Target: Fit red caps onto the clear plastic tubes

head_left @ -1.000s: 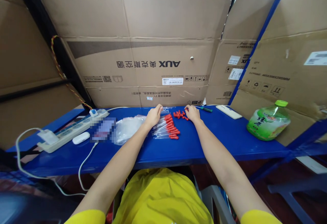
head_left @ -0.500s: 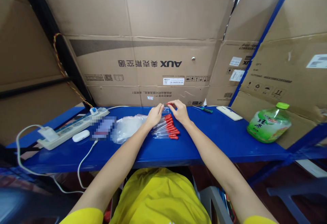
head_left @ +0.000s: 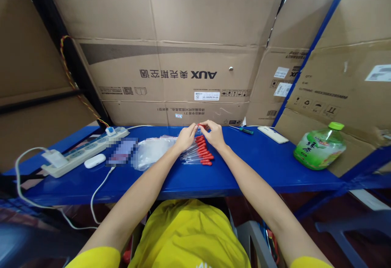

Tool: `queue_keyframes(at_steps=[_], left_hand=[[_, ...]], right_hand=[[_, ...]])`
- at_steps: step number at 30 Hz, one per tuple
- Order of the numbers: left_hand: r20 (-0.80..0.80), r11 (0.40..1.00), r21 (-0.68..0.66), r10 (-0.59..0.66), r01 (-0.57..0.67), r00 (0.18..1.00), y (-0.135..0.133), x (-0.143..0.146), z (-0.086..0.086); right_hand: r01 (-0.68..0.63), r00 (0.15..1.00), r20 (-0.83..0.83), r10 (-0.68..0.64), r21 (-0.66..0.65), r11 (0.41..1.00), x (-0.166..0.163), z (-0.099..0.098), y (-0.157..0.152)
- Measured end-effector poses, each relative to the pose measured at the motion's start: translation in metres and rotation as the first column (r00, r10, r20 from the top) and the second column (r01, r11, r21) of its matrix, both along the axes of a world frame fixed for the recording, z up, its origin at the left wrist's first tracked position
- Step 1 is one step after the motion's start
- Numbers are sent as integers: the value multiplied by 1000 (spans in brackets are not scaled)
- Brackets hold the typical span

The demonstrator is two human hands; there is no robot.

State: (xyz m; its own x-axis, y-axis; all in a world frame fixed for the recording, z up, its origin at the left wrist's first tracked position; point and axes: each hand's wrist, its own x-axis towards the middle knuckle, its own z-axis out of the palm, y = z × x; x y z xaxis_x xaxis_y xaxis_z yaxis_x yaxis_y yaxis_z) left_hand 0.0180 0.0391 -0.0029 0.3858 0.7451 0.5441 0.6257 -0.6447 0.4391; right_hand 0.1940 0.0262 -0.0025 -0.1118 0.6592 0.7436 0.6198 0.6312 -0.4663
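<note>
A row of clear tubes with red caps [head_left: 200,153] lies on the blue shelf [head_left: 250,166] in front of me. Just behind that row my left hand [head_left: 184,136] and my right hand [head_left: 214,133] meet, fingers pinched together. Between the fingertips I see a clear tube with a small red cap [head_left: 200,127] at its right end; my left hand pinches the tube, my right hand pinches the cap. The loose red caps are hidden behind my right hand. A pile of clear plastic bags [head_left: 151,154] lies left of my left hand.
A white power strip [head_left: 82,152], a white earbud case [head_left: 94,161] and a cable [head_left: 100,186] lie at the left. A green screwdriver [head_left: 246,130], a white remote-like device [head_left: 273,134] and a green drink bottle [head_left: 319,146] lie at the right. Cardboard boxes [head_left: 183,56] wall the back.
My right hand left the loose red caps and came left to meet my left hand. Both hands now pinch a tube and cap between them, slightly closer than half a second ago.
</note>
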Motion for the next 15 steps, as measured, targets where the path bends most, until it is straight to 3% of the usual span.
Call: queue_keyframes(at_steps=[15], left_hand=[[-312,994,113,39,-4,949,7,-11,-1]], right_hand=[[-218,959,-177,223,52,975,5,-3,5]])
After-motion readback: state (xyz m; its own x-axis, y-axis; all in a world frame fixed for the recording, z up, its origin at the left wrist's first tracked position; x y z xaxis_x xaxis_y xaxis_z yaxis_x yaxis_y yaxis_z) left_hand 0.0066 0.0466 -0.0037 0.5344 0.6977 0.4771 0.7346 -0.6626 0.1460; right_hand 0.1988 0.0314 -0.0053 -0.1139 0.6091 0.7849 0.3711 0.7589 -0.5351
